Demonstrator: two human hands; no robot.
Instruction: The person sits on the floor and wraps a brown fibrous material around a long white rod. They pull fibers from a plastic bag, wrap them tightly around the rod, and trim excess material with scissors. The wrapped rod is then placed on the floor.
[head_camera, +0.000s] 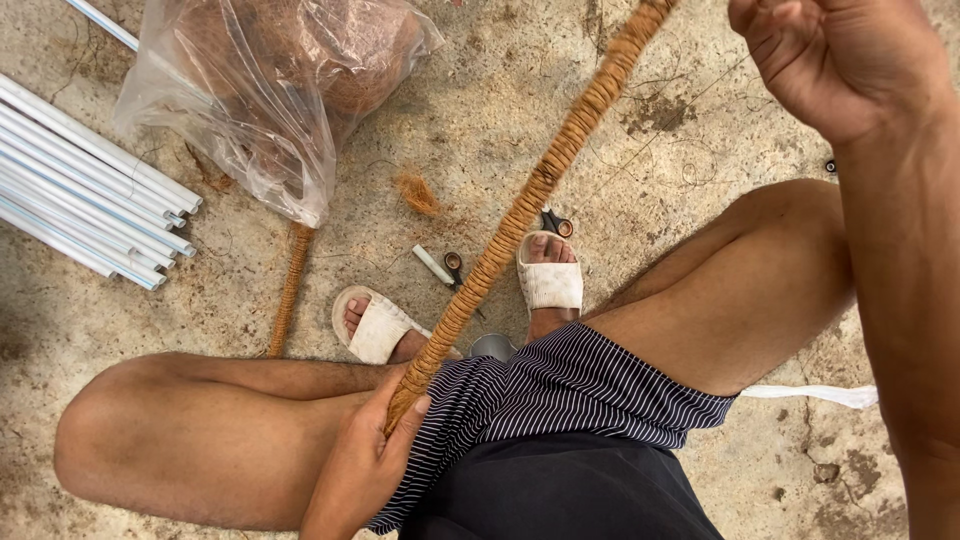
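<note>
A long pole wrapped in brown coir rope runs diagonally from my lap up to the top edge. My left hand grips its lower end, just above my left thigh. Raised at the top right, my right hand is clenched in a fist; I cannot see what it holds, perhaps a thin fibre strand. I sit with knees apart, feet in white sandals on the concrete floor.
A clear plastic bag of brown coir fibre lies at top left beside a bundle of white pipes. A second wrapped stick, scissors and a fibre tuft lie near my feet.
</note>
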